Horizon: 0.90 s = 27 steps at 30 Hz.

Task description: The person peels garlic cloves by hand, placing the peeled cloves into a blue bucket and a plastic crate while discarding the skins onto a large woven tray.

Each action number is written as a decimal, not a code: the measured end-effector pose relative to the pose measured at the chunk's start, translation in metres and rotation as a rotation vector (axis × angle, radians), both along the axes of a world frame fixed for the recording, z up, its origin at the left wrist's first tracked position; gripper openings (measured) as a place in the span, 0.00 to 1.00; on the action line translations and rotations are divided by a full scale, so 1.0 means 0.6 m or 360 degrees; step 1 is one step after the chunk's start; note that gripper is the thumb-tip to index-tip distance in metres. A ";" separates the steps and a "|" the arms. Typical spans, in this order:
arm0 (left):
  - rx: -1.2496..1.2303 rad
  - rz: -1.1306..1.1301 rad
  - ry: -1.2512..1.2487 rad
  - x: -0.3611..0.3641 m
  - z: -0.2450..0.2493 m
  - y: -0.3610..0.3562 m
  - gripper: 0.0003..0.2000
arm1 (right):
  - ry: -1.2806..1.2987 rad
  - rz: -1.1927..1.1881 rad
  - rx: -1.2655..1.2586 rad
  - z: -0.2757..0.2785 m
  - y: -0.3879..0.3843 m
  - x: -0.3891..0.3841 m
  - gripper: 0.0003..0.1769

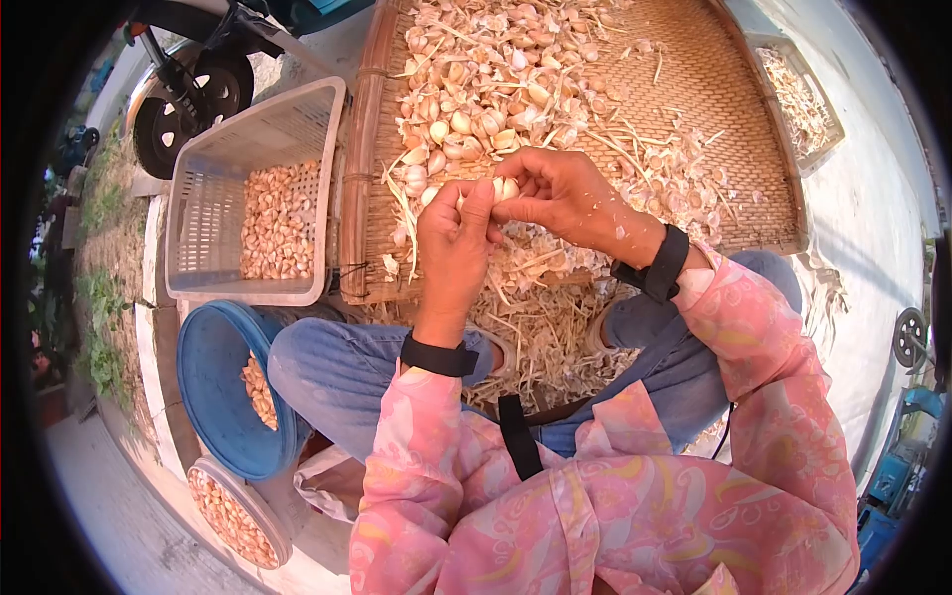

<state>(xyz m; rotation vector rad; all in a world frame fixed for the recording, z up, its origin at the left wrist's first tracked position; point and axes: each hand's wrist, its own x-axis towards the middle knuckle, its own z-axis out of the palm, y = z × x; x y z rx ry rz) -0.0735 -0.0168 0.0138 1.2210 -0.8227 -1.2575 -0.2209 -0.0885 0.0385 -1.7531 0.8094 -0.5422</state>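
My left hand (458, 220) and my right hand (563, 192) meet over the near edge of a woven bamboo tray (699, 74). Between their fingertips is a pale garlic bulb (506, 188), its cloves partly showing; both hands pinch it, and the fingers hide some of it. Just beyond them, a heap of garlic (496, 79) with loose cloves, dry stalks and papery skins covers much of the tray. Flakes of skin cling to the back of my right hand.
Left of the tray stands a white plastic crate (208, 178) with cloves inside. Nearer are a blue bucket (203, 387) and a pale bucket (283, 540), both containing cloves. Skins (535, 362) litter the ground between my legs. A bin of scraps (798, 99) sits far right; a wheel (223, 89) stands upper left.
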 end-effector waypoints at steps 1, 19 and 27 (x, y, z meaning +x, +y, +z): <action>-0.0012 0.0033 0.0035 0.000 -0.002 -0.001 0.14 | -0.0051 0.0026 0.0010 -0.005 -0.001 0.000 0.13; 0.0302 -0.0164 0.0369 0.019 0.011 0.001 0.11 | 0.0043 0.0258 -0.0394 -0.009 -0.010 -0.004 0.13; 0.0038 0.0000 -0.0066 -0.009 -0.013 0.000 0.14 | 0.0068 0.0037 -0.0342 -0.005 0.002 0.004 0.11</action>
